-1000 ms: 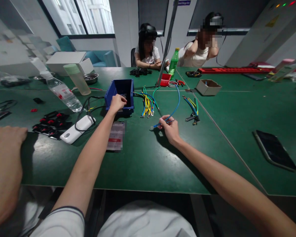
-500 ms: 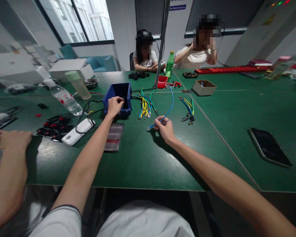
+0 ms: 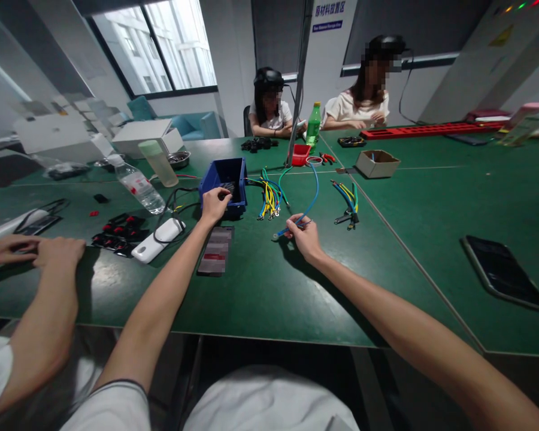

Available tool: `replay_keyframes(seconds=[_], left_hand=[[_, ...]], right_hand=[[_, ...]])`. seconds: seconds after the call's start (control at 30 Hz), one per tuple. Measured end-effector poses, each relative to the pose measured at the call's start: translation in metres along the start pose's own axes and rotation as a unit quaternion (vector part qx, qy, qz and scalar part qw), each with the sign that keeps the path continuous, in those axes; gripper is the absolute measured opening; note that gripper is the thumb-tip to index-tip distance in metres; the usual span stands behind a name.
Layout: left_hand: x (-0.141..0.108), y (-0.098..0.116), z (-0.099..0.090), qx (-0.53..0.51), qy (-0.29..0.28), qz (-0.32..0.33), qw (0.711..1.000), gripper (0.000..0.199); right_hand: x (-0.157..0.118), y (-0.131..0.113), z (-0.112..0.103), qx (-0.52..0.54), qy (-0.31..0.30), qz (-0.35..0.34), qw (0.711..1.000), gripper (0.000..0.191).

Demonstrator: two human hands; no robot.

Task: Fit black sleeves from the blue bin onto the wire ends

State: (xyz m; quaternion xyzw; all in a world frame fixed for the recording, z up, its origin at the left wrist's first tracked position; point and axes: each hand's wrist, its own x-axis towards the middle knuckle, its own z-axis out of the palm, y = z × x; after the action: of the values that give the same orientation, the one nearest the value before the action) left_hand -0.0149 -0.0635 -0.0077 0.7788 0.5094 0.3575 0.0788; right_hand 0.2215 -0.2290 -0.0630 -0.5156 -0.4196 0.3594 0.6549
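My right hand (image 3: 304, 238) pinches a blue wire (image 3: 315, 194) close to its end, where a metal ring terminal (image 3: 276, 236) sticks out to the left. The wire curves up and away from my fingers. My left hand (image 3: 216, 205) is at the front of a blue plastic bin (image 3: 206, 179), its thumb and fingers closed together over the opening. Whatever those fingertips hold is too small to make out. Dark small parts (image 3: 227, 186) lie inside the bin. Between my hands is a bundle of yellow, blue and green wires (image 3: 269, 200) with ring terminals.
More wires (image 3: 348, 200) with black ends lie right of my right hand, below a cardboard box (image 3: 377, 164). A phone (image 3: 503, 269) rests far right. Leftward are a white device (image 3: 159, 239), a water bottle (image 3: 139, 187) and a co-worker's hands (image 3: 36, 250). Two people sit opposite.
My view has tilted up and shifted left. Left fingers have come slightly up at the bin's opening. The right hand keeps hold of the blue wire. One person opposite has lowered their hands.
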Motion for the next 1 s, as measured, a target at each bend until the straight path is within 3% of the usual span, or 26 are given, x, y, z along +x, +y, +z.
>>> replay_keyframes(seconds=[0.4,1.0], left_hand=[[-0.031,-0.019,-0.014,-0.016,0.062,0.044,0.997,0.019],[-0.052,-0.029,-0.013,0.048,0.002,0.122,0.991,0.020]], right_hand=[[-0.001,-0.002,0.000,-0.004,0.000,-0.005,1.000,0.024],[-0.001,-0.004,0.001,0.000,0.008,0.011,1.000,0.026]])
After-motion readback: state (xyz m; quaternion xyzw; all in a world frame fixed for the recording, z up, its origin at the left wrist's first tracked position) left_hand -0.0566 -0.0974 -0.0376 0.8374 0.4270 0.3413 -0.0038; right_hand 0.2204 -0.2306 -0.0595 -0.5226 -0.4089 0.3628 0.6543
